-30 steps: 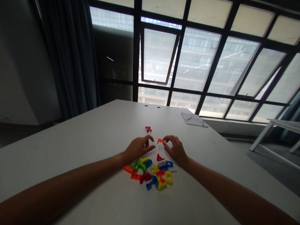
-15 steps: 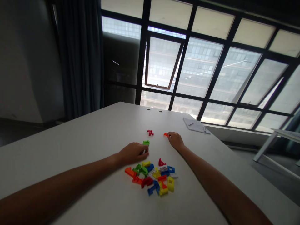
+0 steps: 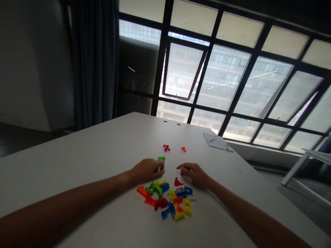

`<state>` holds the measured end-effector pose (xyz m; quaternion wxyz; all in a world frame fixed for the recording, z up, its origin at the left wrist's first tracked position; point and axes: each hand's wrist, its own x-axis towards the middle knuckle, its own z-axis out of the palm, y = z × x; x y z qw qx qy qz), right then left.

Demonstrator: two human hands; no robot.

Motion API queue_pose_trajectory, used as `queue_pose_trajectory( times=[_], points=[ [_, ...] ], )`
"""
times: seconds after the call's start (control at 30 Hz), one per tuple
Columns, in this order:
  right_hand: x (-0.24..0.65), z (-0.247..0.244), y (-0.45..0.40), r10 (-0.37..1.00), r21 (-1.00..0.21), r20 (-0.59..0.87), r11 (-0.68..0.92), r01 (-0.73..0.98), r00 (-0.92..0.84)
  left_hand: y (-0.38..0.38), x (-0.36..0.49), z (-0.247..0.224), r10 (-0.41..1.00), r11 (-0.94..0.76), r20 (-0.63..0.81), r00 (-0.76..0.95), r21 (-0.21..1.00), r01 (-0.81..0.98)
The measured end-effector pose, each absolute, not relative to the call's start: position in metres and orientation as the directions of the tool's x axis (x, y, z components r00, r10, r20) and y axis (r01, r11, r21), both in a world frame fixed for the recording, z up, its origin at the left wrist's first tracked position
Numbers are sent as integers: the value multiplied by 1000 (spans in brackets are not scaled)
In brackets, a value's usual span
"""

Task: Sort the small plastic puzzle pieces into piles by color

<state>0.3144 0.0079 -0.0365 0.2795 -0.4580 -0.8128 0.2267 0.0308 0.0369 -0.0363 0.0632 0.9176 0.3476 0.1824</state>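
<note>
Left hand: curled by the green piece, your left hand (image 3: 147, 169) had a gap between thumb and fingers; whether it gripped or even touched that piece, you couldn't tell.
Right hand: and over here, your right hand (image 3: 193, 173) hung loosely half-open, nothing in hold!
Green piece: there it was (image 3: 161, 158), just past your left fingers.
Colored pile: nearest you, the pile (image 3: 171, 195) held most of the pieces, so by the look of it the bulk remained.
Set apart: beyond your hands lay a pink-red piece (image 3: 166, 148), perhaps two together, and an orange piece (image 3: 183, 149); with the green, a small start, you'd have judged.
White tabletop: the tabletop (image 3: 103, 151) ran away from you, notebook (image 3: 216, 140) at its far right edge.
Windows: dark-framed windows (image 3: 227, 77) backed it all, a curtain (image 3: 95, 62) to the left, another table (image 3: 294, 172) off right.
</note>
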Motion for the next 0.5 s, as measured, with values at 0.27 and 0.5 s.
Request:
queue_pose_trajectory(
  times=[0.27,0.5],
  points=[
    [291,-10,4,830,-704,-7,392,592,-557,37,31,-34,674,-739,308,672,287,609],
    [277,-21,9,973,-988,86,111,106,-213,34,45,-32,742,-660,317,590,499,562]
  ],
)
